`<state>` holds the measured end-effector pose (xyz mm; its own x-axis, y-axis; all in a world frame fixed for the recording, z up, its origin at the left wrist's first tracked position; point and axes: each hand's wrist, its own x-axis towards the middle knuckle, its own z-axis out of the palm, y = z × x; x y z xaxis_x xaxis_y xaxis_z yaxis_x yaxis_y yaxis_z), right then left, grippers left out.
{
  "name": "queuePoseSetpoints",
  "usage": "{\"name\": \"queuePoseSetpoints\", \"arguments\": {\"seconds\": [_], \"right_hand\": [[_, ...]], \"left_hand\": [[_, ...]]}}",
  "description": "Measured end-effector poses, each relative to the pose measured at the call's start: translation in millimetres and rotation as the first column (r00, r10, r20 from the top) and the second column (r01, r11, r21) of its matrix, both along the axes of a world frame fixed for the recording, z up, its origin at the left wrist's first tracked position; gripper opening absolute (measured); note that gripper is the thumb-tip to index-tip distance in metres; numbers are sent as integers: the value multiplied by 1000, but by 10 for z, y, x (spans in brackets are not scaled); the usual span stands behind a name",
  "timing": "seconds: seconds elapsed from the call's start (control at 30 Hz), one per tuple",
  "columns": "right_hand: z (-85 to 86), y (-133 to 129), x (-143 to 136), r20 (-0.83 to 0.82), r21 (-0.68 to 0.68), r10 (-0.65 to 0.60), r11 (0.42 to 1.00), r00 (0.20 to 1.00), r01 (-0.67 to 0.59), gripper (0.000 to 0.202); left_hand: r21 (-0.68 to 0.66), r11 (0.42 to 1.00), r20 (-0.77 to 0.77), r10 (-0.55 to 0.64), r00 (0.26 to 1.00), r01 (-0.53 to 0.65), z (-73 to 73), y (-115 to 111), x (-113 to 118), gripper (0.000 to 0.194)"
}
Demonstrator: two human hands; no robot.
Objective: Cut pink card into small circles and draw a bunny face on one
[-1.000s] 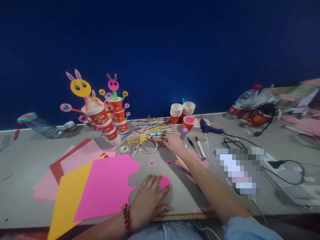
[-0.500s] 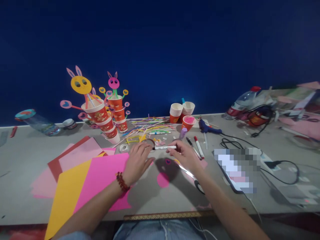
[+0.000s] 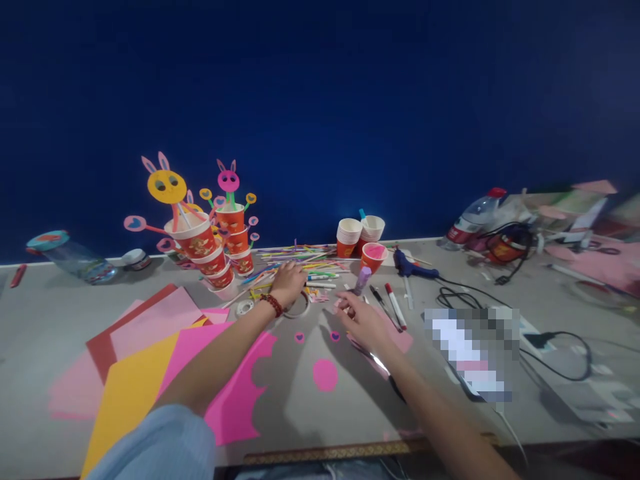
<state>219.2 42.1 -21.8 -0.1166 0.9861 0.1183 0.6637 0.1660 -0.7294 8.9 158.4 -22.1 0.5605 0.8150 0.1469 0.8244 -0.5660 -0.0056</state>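
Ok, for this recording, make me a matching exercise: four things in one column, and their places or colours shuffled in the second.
Column one
1. Left hand
2. Hot-glue gun
3. Cut-out paper circle
4. Red-capped marker

Column two
A. Magenta, flat on the grey table
B. Right beside a black pen
C. At the near side of the coloured sticks
D. Dark blue

Right pairs: 1-C, 2-D, 3-A, 4-B.

No text is legible; the red label (image 3: pixel 459 234) on the bottle (image 3: pixel 475 217), beyond and rightward of the right hand (image 3: pixel 367 327)'s fingers (image 3: pixel 350 305), is blurred.
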Motion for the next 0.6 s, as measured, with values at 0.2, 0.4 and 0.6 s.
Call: {"name": "queuePoseSetpoints", "arguments": {"seconds": [0.2, 0.4, 0.6], "right_hand": [[49, -46, -58, -38, 3, 57, 998, 998, -57, 32], [-5, -98, -1, -161, -34, 52, 998, 986, -58, 25], [20, -157, -160, -672, -281, -99, 951, 734, -129, 35]], "left_hand": [[-80, 994, -53, 70, 996, -74, 18, 164, 231, 36], [-162, 983, 7, 84, 996, -82, 288, 107, 146, 30], [-322, 944, 162, -24, 986, 76, 577, -583, -106, 21]]}}
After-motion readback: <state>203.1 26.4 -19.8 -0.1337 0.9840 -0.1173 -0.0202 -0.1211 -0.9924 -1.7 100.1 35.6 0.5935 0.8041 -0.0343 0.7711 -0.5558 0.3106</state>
